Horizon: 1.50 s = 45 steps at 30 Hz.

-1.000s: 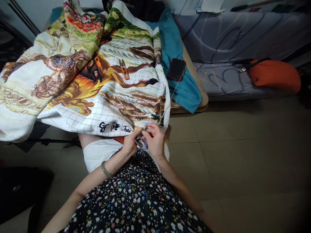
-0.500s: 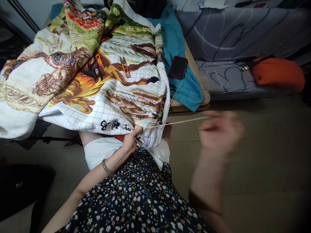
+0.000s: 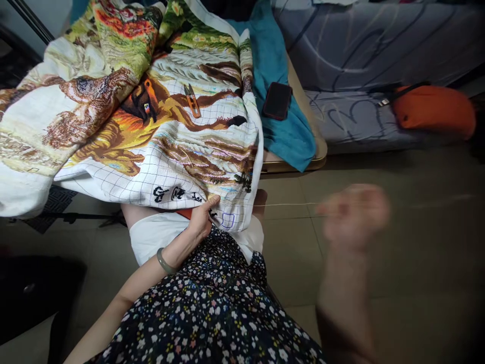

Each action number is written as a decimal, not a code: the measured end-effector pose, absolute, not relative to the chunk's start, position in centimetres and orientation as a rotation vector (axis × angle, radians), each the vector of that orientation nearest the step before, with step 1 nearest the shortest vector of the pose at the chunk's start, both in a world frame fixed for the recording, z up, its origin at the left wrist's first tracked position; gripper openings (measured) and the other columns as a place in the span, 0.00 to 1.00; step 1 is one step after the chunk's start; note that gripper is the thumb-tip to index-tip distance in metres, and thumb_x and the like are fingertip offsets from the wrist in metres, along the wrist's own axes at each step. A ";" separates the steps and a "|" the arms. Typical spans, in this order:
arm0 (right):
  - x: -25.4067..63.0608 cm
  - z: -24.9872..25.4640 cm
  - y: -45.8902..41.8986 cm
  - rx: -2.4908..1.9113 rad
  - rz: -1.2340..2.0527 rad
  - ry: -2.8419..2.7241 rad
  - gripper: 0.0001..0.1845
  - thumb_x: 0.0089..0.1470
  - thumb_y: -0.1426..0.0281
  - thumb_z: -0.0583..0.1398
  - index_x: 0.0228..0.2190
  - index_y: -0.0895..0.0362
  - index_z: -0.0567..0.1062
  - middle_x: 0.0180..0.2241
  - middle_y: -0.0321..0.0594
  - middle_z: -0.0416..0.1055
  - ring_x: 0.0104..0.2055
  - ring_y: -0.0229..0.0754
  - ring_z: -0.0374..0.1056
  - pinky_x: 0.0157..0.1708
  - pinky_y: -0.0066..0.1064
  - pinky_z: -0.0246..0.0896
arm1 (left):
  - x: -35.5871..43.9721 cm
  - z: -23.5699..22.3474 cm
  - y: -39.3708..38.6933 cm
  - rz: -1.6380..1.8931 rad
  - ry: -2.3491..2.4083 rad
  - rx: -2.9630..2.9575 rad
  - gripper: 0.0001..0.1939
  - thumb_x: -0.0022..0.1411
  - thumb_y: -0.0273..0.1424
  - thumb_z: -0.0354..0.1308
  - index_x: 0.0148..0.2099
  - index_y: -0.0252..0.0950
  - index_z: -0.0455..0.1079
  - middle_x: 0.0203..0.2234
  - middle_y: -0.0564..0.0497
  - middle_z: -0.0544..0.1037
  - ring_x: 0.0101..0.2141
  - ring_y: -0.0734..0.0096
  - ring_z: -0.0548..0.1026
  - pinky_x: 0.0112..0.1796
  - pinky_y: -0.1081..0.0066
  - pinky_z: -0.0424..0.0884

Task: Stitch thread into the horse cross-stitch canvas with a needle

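A large cross-stitch canvas (image 3: 151, 126) with horse and landscape pictures hangs over a table down to my lap. My left hand (image 3: 200, 220) pinches the canvas's lower edge, thumb on top, fingers underneath. My right hand (image 3: 354, 212) is out to the right over the floor, smeared by motion. A thin pale thread (image 3: 288, 204) runs taut from the canvas edge to that hand. Its fingers cannot be made out.
Small orange thread snips (image 3: 191, 100) lie on the canvas. A dark phone (image 3: 277, 100) rests on a teal towel (image 3: 282, 131) at the table's right end. A grey-covered bed (image 3: 359, 55) with an orange bag (image 3: 432, 108) stands behind. Tiled floor (image 3: 397, 283) lies to the right.
My right hand left the canvas edge and swept out to the right, drawing the thread long and taut. My left hand kept its hold on the canvas.
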State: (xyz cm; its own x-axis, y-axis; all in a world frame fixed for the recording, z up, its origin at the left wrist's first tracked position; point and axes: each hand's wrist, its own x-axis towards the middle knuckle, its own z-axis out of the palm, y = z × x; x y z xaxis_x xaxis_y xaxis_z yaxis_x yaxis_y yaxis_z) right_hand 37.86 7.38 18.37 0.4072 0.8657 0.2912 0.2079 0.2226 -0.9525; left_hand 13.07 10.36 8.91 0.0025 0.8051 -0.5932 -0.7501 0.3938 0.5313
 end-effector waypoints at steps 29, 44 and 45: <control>24.4 12.0 7.9 -1.692 0.681 -1.620 0.11 0.55 0.70 0.56 0.36 0.57 0.78 0.20 0.37 0.74 0.22 0.40 0.69 0.29 0.30 0.63 | 13.0 9.4 10.2 1.180 1.014 0.115 0.14 0.37 0.27 0.72 0.30 0.32 0.75 0.26 0.51 0.79 0.29 0.69 0.76 0.39 0.68 0.70; 22.9 10.8 7.6 -1.630 0.869 -1.358 0.07 0.52 0.67 0.59 0.24 0.56 0.72 0.24 0.38 0.74 0.26 0.40 0.70 0.30 0.30 0.63 | 12.9 9.5 10.9 1.071 1.068 0.109 0.14 0.35 0.30 0.74 0.23 0.31 0.72 0.18 0.53 0.74 0.21 0.75 0.70 0.29 0.72 0.65; 22.9 10.7 7.6 -1.623 0.877 -1.342 0.07 0.52 0.67 0.59 0.24 0.56 0.72 0.24 0.38 0.74 0.26 0.40 0.70 0.30 0.30 0.64 | 12.9 9.5 10.9 1.079 1.078 0.113 0.14 0.35 0.29 0.74 0.23 0.31 0.72 0.18 0.53 0.74 0.21 0.76 0.70 0.29 0.71 0.65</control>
